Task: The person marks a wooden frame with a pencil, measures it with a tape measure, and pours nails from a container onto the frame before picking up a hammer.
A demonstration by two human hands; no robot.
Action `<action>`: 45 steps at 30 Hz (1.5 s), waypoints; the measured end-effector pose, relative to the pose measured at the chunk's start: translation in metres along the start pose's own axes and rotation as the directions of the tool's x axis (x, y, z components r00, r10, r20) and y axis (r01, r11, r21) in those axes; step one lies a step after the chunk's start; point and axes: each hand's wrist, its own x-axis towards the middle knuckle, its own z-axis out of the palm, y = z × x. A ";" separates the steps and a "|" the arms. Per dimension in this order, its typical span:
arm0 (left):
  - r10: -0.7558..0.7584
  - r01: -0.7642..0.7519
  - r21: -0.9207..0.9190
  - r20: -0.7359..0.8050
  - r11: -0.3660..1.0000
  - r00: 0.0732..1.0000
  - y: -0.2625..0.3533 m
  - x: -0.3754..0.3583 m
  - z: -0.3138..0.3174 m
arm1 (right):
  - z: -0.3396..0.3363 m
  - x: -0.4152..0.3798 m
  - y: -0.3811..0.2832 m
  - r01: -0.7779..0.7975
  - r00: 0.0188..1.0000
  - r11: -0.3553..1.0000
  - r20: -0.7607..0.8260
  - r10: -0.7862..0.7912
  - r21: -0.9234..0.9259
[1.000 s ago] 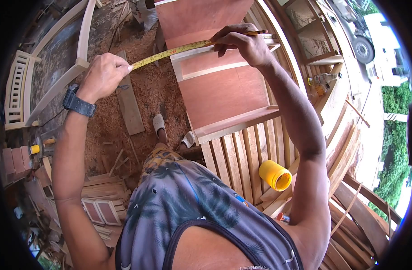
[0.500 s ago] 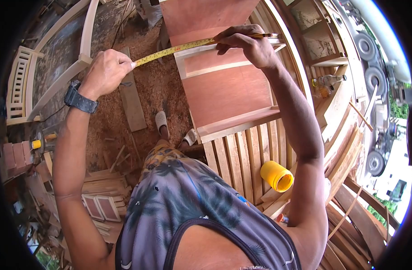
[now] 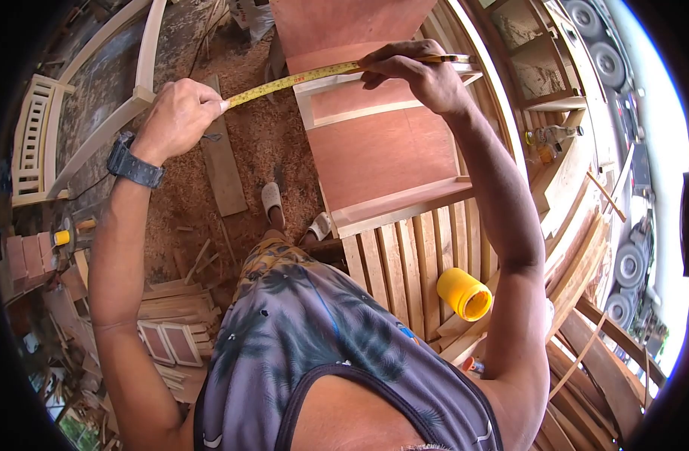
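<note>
A yellow tape measure stretches between my two hands, sagging slightly in its middle. My left hand, with a dark watch on its wrist, is closed and pinches the tape's left end. The fingers of my right hand are curled at the tape's other end, above the wooden frame. A slim pencil also sticks out of that hand to the right. Below the tape lies a wooden cabinet piece with reddish plywood panels and pale rails. My right fingertips are partly hidden.
A yellow plastic jar lies tipped on wooden slats at my right. Pale wooden framework stands at the left. Wood shavings and a loose board cover the floor by my feet. Glass bottles rest on a ledge; trucks stand outside.
Both hands hold the tape in almost the same position. Outside at the right, the truck wheels have shifted in view.
</note>
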 end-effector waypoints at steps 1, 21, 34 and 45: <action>0.000 0.000 0.001 0.000 1.000 1.000 0.000 0.000 0.000 | 0.000 0.000 0.001 0.000 1.000 1.000 0.000 0.000 0.000; -0.017 0.017 0.007 0.003 1.000 1.000 -0.001 0.001 0.001 | 0.003 0.000 -0.003 -0.072 0.997 0.997 -0.028 0.072 -0.013; -0.007 0.007 -0.027 -0.002 1.000 1.000 -0.001 0.000 0.002 | 0.000 -0.001 0.002 0.033 0.999 0.999 0.007 -0.033 -0.017; -0.010 0.012 -0.063 0.027 0.998 1.000 0.002 0.004 -0.010 | -0.002 -0.005 -0.008 -0.121 0.990 0.950 -0.031 0.136 0.289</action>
